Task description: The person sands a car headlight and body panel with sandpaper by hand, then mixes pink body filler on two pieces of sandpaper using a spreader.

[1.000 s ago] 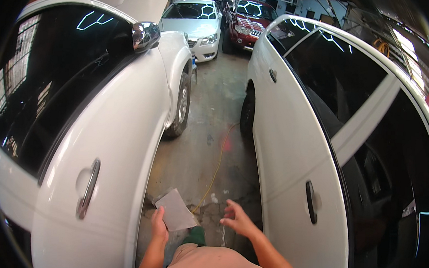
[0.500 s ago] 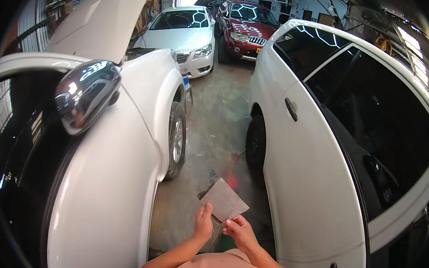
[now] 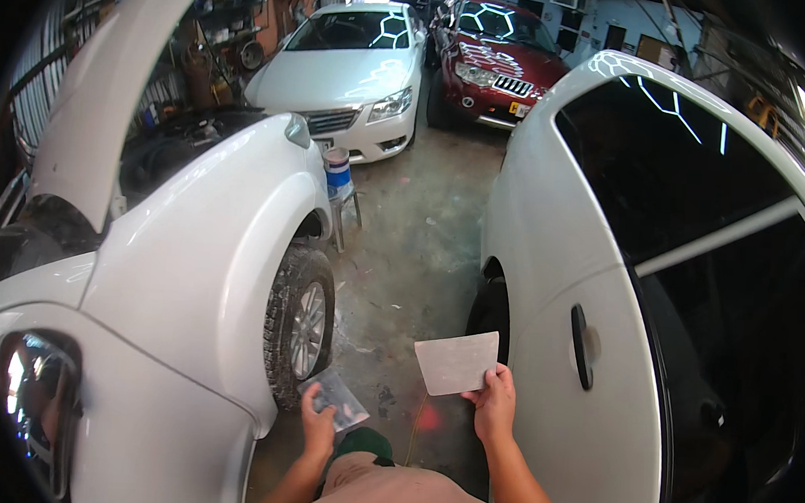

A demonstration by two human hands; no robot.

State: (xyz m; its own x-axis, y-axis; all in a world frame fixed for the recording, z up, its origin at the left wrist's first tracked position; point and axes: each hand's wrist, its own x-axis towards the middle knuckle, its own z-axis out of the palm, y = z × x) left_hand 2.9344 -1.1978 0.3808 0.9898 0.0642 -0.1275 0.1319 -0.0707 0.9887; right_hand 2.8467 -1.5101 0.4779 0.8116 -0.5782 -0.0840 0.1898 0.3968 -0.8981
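My left hand [image 3: 317, 414] grips a translucent, mottled grey sheet [image 3: 345, 405] low in the middle, beside the front wheel [image 3: 307, 329] of the white vehicle on the left. My right hand [image 3: 496, 407] holds a pale grey square sheet [image 3: 454, 356] by its lower right corner, out over the floor near the right-hand white vehicle [image 3: 574, 465]. The fingers of both hands are closed on the sheets.
The left vehicle's bonnet [image 3: 83, 121] is raised. A white sedan [image 3: 339, 91] and red SUV [image 3: 487, 72] stand ahead. A pail [image 3: 337, 172] sits on a stool by the left fender. A yellow hose [image 3: 418, 414] lies on the floor [image 3: 404, 224] between the vehicles.
My view has moved forward along the left vehicle to its fender and wheel. My hands have separated, the pale sheet now in my right hand and a translucent sheet visible in my left.
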